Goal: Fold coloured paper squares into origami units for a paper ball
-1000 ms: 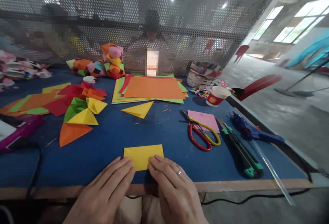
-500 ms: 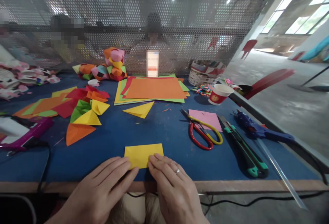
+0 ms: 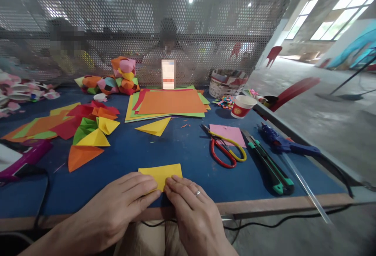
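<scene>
A folded yellow paper rectangle (image 3: pixel 163 171) lies flat near the table's front edge. My left hand (image 3: pixel 125 201) rests its fingers over the paper's left part, with the thumb along the near side. On the right part, the outstretched fingers of my right hand (image 3: pixel 190 203) lie flat; a ring shows on one of them. The two hands almost meet at the paper's near edge, which they partly hide. Farther back is a yellow folded paper triangle (image 3: pixel 155 127). Beyond that stands a stack of coloured sheets (image 3: pixel 170 102), orange on top.
Scissors (image 3: pixel 225 150) overlap a pink paper (image 3: pixel 227 132) at right, beside a green-black utility knife (image 3: pixel 268 166) and a blue glue gun (image 3: pixel 286 142). A paper cup (image 3: pixel 243 106) stands behind. Folded paper pieces (image 3: pixel 88 134) and a purple corded tool (image 3: pixel 32 158) are at left.
My left hand has slid farther over the yellow rectangle, its fingers now covering more of it. My right hand stays on the right part. The camera view has shifted slightly.
</scene>
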`<state>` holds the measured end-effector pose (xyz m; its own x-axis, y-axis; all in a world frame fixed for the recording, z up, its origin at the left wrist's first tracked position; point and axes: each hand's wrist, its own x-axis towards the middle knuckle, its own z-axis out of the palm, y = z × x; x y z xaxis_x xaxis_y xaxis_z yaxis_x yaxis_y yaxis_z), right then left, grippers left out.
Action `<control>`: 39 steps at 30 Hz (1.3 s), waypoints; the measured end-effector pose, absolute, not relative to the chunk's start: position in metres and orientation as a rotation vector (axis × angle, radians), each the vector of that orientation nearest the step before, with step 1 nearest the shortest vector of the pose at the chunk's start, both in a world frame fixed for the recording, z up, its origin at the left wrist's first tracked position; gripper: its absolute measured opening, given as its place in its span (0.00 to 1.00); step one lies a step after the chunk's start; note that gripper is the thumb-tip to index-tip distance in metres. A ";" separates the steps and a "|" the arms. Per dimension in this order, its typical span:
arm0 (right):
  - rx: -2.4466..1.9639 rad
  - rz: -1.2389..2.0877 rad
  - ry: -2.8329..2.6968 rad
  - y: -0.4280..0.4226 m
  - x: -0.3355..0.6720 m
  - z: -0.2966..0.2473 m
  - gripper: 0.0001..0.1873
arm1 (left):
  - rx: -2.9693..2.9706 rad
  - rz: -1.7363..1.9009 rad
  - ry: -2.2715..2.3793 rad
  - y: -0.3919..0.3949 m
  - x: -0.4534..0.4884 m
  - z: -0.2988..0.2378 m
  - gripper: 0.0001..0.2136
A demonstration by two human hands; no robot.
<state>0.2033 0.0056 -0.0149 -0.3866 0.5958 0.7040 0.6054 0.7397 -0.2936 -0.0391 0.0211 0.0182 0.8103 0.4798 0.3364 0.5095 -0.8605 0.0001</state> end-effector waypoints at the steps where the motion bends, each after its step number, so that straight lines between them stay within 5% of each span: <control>1: -0.901 -0.010 -2.084 0.006 0.203 -0.015 0.20 | -2.902 -0.512 -0.791 0.021 -0.041 0.019 0.33; 20: -0.906 0.041 -2.137 0.003 0.207 -0.013 0.23 | -2.751 -0.329 -0.736 0.011 -0.090 0.026 0.36; 31: -0.943 0.035 -2.129 0.003 0.204 -0.008 0.22 | -2.693 -0.560 -0.826 0.004 -0.077 0.023 0.41; 39: -1.132 0.178 -2.019 0.000 0.191 0.006 0.16 | -2.710 -0.718 -0.872 0.002 -0.043 0.014 0.18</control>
